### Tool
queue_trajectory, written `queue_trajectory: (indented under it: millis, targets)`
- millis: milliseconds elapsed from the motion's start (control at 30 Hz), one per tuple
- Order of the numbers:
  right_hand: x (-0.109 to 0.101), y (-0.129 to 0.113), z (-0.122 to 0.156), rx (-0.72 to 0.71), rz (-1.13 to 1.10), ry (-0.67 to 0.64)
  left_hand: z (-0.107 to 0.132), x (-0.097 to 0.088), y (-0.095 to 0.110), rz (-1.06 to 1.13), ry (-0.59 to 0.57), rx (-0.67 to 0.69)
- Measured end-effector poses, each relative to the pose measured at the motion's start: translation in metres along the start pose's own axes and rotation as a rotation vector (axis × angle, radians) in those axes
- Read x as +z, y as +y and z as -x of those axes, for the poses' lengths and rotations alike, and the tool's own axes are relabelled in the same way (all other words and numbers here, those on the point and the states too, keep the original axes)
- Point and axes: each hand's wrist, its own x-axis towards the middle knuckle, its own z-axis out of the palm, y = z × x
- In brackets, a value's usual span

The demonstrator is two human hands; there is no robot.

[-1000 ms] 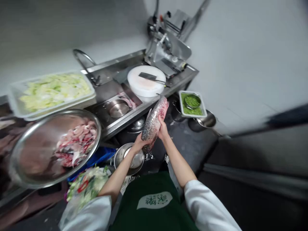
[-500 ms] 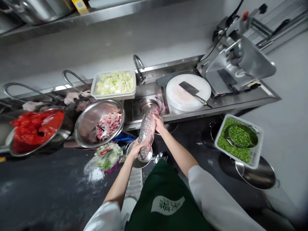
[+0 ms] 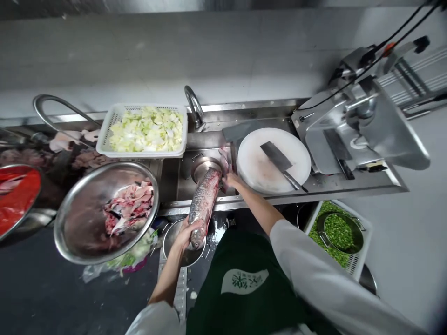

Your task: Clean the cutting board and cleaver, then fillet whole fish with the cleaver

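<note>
A large scaly whole fish [image 3: 203, 200] hangs slanted over the front edge of the sink [image 3: 181, 174], its head toward me. My left hand [image 3: 187, 234] is closed around it near the head. My right hand [image 3: 231, 180] is at the sink's right side, next to the far end of the fish and against pinkish fish pieces [image 3: 224, 160]; its fingertips are hidden, so its grip is unclear. Under the far end of the fish sits a round metal pot [image 3: 206, 165] in the sink. Another metal pot [image 3: 171, 235] stands below the near end.
To the right, a cleaver [image 3: 277, 157] lies on a round white cutting board [image 3: 256, 149], beside a metal slicer [image 3: 349, 125]. On the left are a steel bowl [image 3: 80, 218] of cut fish and a white basket [image 3: 104, 139] of chopped cabbage. A faucet [image 3: 195, 107] rises behind the sink.
My right hand has slid off the fish's upper side to the sink's right edge. My left hand keeps hold of the fish. The view has shifted closer to the counter.
</note>
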Motion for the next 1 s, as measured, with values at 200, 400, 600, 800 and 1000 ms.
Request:
queue_trajectory:
  millis: [200,400,600,800,1000]
  targets:
    - [-0.001,-0.040,-0.024,0.037,0.837,-0.205,-0.005,0.024,0.029,-0.007,0.089,-0.005]
    - [-0.139,-0.056,0.015,-0.308,1.394,0.005,-0.005,0.083,0.049,-0.182,0.149,0.105]
    - [-0.281,-0.029,0.046,-0.079,1.524,0.112,-0.031,0.202,0.059,-0.304,0.137,0.243]
    - [-0.370,-0.045,0.039,-0.155,1.278,0.091,-0.091,0.307,0.073,-0.966,0.259,0.440]
    - [-0.456,-0.047,0.063,-0.170,1.032,0.237,-0.135,0.392,0.054,-1.476,0.212,0.587]
